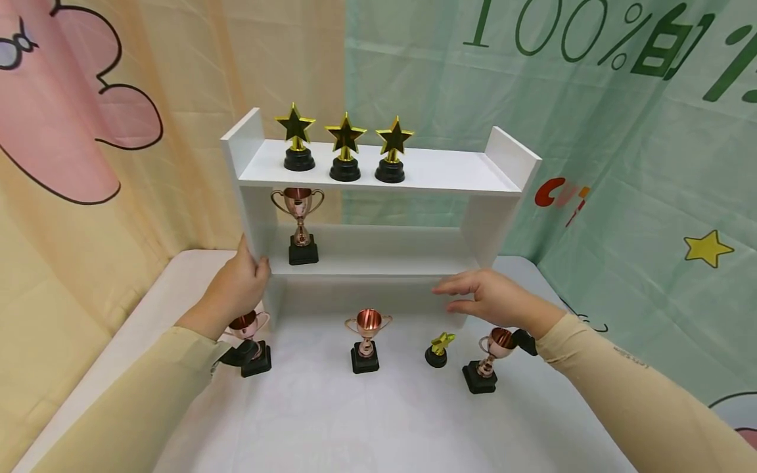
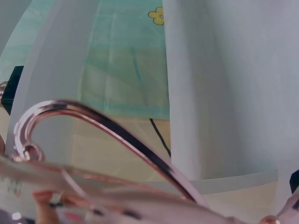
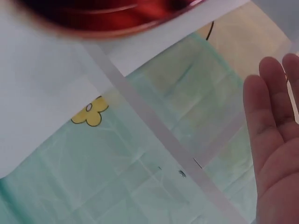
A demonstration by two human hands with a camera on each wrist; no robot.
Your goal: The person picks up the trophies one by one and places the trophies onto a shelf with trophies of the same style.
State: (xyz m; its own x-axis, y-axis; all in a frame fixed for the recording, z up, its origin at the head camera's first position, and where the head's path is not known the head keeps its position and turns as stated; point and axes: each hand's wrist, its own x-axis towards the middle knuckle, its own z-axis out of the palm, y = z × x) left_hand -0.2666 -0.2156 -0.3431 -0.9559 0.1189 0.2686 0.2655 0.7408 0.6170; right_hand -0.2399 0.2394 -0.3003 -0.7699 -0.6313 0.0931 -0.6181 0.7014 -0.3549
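Head view: left hand [image 1: 239, 284] grips shelf [image 1: 378, 172], right hand [image 1: 493, 299] beside

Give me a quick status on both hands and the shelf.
Left hand grips the white shelf at its left side panel. Right hand open, by its lower right edge.

A white table [image 1: 331, 420] fills the bottom of the head view. Big cloth sheets hang behind it like walls. On the left hangs a yellow cloth [image 1: 195, 79] with a pink cloud shape [image 1: 65, 118] drawn in black lines. On the right hangs a light green cloth [image 1: 591, 144] with big dark green writing [image 1: 597, 33] near the top, a small yellow star [image 1: 707, 248] and a bit of red and orange print [image 1: 558, 194]. The light is soft and even.
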